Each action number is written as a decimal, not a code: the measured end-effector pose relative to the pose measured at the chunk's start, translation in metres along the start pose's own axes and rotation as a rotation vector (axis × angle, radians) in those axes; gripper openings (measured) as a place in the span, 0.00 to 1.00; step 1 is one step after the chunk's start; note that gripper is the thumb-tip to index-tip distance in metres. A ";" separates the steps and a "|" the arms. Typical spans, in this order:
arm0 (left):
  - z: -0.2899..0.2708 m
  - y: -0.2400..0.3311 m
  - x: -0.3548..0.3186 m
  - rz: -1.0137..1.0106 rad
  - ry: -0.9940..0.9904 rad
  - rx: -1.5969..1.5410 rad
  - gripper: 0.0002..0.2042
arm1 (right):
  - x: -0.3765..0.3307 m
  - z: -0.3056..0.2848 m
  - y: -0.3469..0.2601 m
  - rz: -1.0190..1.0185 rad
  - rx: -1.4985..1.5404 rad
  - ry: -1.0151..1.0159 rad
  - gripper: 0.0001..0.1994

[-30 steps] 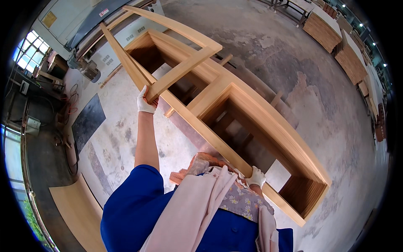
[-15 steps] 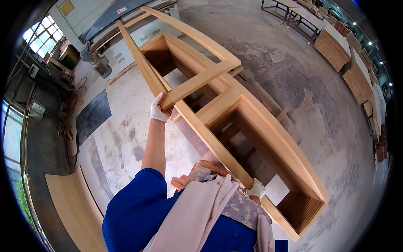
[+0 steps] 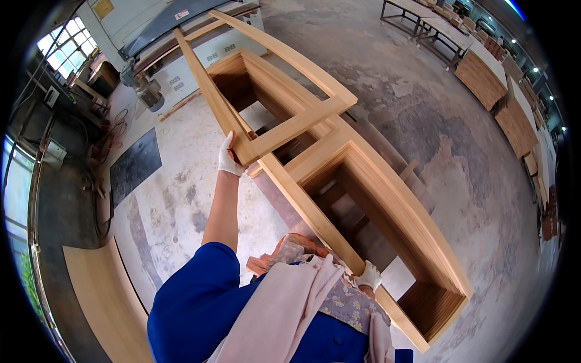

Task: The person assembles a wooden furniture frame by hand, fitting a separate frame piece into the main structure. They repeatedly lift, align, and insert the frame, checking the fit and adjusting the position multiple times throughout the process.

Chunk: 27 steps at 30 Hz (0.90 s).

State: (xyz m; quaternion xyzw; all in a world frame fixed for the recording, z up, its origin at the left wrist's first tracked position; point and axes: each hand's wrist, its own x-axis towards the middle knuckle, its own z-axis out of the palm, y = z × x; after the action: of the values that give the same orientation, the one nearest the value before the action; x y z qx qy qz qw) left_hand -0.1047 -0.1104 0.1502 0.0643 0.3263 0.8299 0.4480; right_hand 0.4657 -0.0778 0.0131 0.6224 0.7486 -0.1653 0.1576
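My left hand (image 3: 229, 158), in a white glove, is closed around the near left corner of a pale wooden frame (image 3: 295, 128). This frame lies at a slant over the far part of a stack of similar wooden frames (image 3: 417, 206), and its far end reaches toward a grey machine. With its white-gloved fingers curled over the rail, my right hand (image 3: 368, 277) grips the near left rail (image 3: 308, 209) on top of the stack. The openings of the stacked frames line up into deep wells. The fingertips of both hands are partly hidden by the wood.
The grey machine (image 3: 163, 27) with a motor (image 3: 147, 94) stands at the far left. A black mat (image 3: 136, 163) lies on the concrete floor, and a curved tan sheet (image 3: 100, 296) is near left. Panel stacks (image 3: 481, 75) and tables (image 3: 445, 37) line the far right.
The held frame's near end has shifted slightly right and toward me, with my left hand still on its corner. My right hand has stayed on the rail.
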 end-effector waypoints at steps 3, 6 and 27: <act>0.002 -0.001 -0.001 0.013 0.029 0.046 0.26 | 0.001 -0.002 -0.003 0.001 0.000 -0.010 0.41; 0.008 -0.004 -0.005 0.034 0.079 0.127 0.24 | 0.004 0.000 0.000 0.007 0.017 -0.055 0.43; 0.033 -0.016 -0.045 -0.090 0.089 0.141 0.22 | 0.064 -0.124 -0.123 -0.337 1.315 -0.402 0.38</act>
State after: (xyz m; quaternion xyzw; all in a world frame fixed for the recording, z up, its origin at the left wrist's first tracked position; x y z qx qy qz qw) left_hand -0.0534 -0.1236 0.1749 0.0437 0.4059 0.7860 0.4643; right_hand 0.3296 0.0129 0.1023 0.4217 0.5360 -0.7171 -0.1434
